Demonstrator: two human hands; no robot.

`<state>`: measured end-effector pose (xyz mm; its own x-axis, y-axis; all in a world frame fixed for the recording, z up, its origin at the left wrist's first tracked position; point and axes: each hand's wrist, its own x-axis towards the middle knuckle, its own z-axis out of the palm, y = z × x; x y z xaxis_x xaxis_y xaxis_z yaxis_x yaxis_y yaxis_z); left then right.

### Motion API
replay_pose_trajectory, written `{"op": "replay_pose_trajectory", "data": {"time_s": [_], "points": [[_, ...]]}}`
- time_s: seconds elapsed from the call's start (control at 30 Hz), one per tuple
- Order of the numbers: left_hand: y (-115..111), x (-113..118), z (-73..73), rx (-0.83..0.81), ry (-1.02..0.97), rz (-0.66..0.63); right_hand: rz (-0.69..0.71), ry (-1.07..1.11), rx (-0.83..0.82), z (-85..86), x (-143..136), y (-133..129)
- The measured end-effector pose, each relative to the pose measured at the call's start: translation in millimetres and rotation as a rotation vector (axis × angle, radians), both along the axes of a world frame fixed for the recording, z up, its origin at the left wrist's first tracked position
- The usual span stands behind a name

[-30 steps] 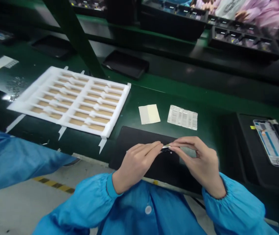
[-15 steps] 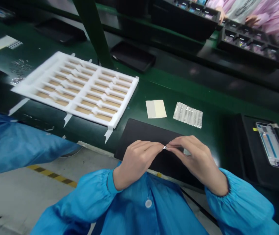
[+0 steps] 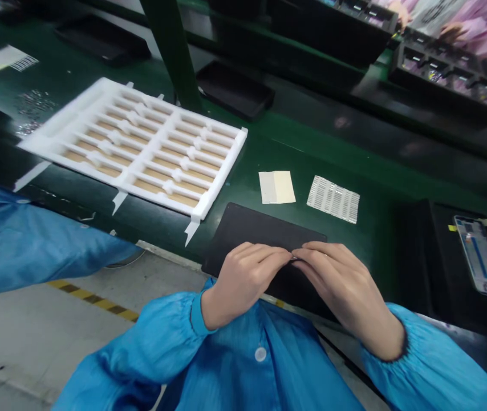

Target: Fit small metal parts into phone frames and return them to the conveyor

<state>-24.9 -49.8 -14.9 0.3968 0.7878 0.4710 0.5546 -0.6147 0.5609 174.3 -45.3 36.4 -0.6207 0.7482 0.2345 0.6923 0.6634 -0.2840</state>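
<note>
My left hand (image 3: 250,277) and my right hand (image 3: 346,279) meet fingertip to fingertip above a black mat (image 3: 271,225) at the bench's near edge. Both are closed in a pinch on a tiny light-coloured piece (image 3: 293,258), mostly hidden by the fingers; its kind I cannot make out. Beyond the mat lies a small cream and grey sheet (image 3: 284,187). To its right is a silvery sheet of narrow strips (image 3: 333,198) in rows.
A white slotted tray (image 3: 222,188) lies on the green bench at left. A phone frame (image 3: 481,257) rests on a black tray at right. A co-worker's blue sleeve (image 3: 42,245) reaches in at left. Black trays (image 3: 235,85) stand behind, with pink-sleeved people farther off.
The small white piece showed between my fingertips before and is now nearly covered. My right hand's fingers have drawn together over it. The whole view has shifted slightly.
</note>
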Motion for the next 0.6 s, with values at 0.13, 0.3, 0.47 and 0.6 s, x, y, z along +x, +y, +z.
{"op": "replay_pose_trajectory", "data": {"time_s": [0.13, 0.3, 0.47, 0.6], "points": [[0.0, -0.9, -0.1, -0.009, -0.001, -0.008, -0.043, 0.029, 0.053, -9.5, 0.3, -2.8], [3.1, -1.7, -0.8, 0.003, -0.004, -0.009, -0.099, 0.072, 0.185, -23.4, 5.3, -13.5], [5.6, -2.2, 0.5, 0.030, 0.018, -0.011, -0.048, 0.047, 0.274, -37.4, 10.0, -11.3], [3.3, -3.6, -2.0, 0.049, 0.010, -0.021, 0.054, 0.072, 0.431, -49.2, 11.5, -4.2]]}}
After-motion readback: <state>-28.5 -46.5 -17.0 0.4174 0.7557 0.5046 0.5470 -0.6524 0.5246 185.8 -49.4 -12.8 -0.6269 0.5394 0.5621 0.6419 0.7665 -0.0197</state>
